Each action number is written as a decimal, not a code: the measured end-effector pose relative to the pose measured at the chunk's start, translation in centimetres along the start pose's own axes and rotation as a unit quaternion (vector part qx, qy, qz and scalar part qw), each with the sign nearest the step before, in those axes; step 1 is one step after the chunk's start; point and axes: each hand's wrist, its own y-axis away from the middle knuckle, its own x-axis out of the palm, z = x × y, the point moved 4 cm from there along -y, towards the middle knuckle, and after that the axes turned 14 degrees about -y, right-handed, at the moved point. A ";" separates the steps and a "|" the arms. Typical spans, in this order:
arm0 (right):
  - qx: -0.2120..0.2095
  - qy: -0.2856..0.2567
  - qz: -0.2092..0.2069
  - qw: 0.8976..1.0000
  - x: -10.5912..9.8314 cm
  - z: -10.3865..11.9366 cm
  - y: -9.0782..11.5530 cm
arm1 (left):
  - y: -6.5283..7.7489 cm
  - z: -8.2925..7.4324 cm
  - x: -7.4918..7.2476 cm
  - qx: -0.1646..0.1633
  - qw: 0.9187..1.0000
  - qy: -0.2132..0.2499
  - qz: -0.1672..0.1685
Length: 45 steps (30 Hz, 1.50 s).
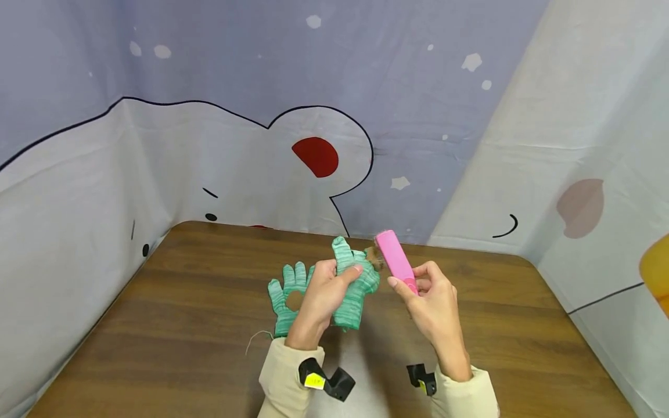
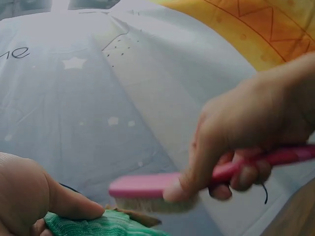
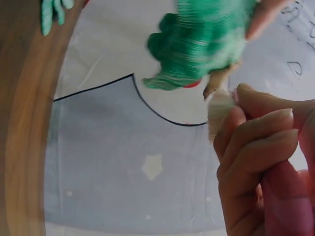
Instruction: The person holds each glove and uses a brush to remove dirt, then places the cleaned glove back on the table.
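My left hand [image 1: 320, 297] grips a green striped knit glove [image 1: 349, 309] above the table, thumb on top. A brown patch [image 1: 374, 257] sticks out from the glove's right side. My right hand [image 1: 438, 299] holds a pink brush [image 1: 395, 255] by its handle, fingers curled round it. Pale bristles [image 2: 152, 204] face down toward the brown patch in the left wrist view; whether they touch it I cannot tell. A second green glove [image 1: 284, 319] lies on the table left of my left hand, with a brown round spot [image 1: 294, 301] on it, partly hidden by that hand.
The brown wooden table [image 1: 183, 325] has a rounded far edge. Printed cloth [image 1: 235, 151] hangs behind and at both sides. A loose thread [image 1: 253, 338] trails from the second glove. A yellow shape [image 1: 659, 270] shows at the right edge.
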 end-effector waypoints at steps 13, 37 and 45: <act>-0.089 -0.110 0.055 0.988 2.4 3.0 1.4 | -0.1 -0.5 0.7 0.041 0.996 -0.070 -0.033; 0.010 -0.047 -0.009 0.999 0.4 -0.2 0.0 | -0.5 0.1 -0.1 0.037 0.997 0.015 -0.065; -0.071 -0.139 0.034 0.987 1.7 4.3 1.6 | 0.6 -2.1 0.3 0.070 0.994 -0.055 -0.060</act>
